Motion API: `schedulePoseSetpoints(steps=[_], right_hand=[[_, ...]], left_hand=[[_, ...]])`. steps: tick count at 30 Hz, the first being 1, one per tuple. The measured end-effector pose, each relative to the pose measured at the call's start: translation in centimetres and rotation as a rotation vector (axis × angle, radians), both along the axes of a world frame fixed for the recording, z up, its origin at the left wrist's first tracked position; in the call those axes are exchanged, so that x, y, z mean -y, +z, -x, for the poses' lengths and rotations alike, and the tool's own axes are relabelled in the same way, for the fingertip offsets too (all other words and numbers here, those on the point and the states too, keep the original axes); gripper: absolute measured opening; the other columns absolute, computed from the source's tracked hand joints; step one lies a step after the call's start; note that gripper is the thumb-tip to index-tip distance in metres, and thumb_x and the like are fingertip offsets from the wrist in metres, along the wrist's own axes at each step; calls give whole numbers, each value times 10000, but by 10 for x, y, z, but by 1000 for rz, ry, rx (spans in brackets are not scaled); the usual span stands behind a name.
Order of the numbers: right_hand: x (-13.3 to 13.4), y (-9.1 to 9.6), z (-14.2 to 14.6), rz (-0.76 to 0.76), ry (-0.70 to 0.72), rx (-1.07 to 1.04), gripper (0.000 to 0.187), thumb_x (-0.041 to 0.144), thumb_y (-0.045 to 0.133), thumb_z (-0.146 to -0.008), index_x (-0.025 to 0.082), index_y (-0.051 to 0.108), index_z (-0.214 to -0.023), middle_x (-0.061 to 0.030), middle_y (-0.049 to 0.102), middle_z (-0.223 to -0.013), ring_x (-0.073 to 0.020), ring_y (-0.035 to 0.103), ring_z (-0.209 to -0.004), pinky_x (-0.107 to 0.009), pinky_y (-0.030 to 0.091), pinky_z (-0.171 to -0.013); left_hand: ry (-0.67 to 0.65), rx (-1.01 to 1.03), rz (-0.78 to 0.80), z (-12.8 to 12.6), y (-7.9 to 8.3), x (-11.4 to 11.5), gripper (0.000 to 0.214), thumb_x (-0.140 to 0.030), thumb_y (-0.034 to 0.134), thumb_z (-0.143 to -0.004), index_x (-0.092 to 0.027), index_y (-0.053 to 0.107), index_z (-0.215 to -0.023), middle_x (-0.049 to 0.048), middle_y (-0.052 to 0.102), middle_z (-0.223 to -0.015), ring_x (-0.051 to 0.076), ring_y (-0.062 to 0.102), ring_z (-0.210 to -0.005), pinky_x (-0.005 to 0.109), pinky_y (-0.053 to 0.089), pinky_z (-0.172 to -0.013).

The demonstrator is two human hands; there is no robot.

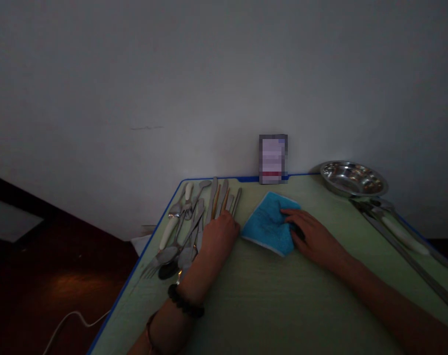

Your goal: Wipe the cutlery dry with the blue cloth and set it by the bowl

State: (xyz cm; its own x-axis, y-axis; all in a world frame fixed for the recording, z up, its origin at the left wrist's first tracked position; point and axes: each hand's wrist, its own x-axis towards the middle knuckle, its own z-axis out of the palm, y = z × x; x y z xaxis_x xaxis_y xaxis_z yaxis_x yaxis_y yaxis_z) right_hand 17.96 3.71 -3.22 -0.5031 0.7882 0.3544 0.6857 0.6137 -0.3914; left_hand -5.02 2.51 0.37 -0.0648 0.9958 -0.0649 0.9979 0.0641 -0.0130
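My left hand (219, 232) rests on a pile of cutlery (189, 224) at the left side of the pale green table (268, 301): spoons, forks and knives lying side by side. Its fingers are curled down over the handles of a few pieces near the right of the pile; whether they grip any is hidden. A dark bead bracelet (186, 303) is on that wrist. My right hand (312, 236) lies flat on a folded blue cloth (270, 224) in the middle of the table, fingers stretched out over its right edge.
A steel bowl (353, 178) stands at the far right corner, with long utensils (401, 236) laid beside it along the right edge. A small blurred box (273, 159) stands against the wall. A white cable (70, 320) runs on the dark floor at left.
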Motion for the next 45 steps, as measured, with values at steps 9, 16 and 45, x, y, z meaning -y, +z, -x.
schedulePoseSetpoints(steps=[9,16,45], right_hand=[[-2,-3,-9,93,-116,-125,381,136,401,-779,164,452,-1155,-113,550,-1152,-215,518,-1065,-420,408,-903],[-12,-4,-16,82,-201,-134,369,137,421,-746,152,490,-1108,-110,570,-1125,-223,533,-1039,-405,411,-886],[-21,3,-40,133,-491,-293,202,210,408,-777,183,466,-968,-89,650,-802,-227,614,-702,-297,433,-590]], left_hand=[[-152,-85,-47,-2,-1,8,228,-108,376,-839,-83,602,-829,171,672,-735,298,667,-711,369,497,-561],[-303,-111,-172,3,-2,6,239,-170,376,-881,-146,512,-1077,129,620,-983,253,620,-860,348,494,-631],[-1267,-193,-28,2,25,-77,163,-90,490,-820,-219,562,-888,15,618,-806,146,555,-821,285,395,-813]])
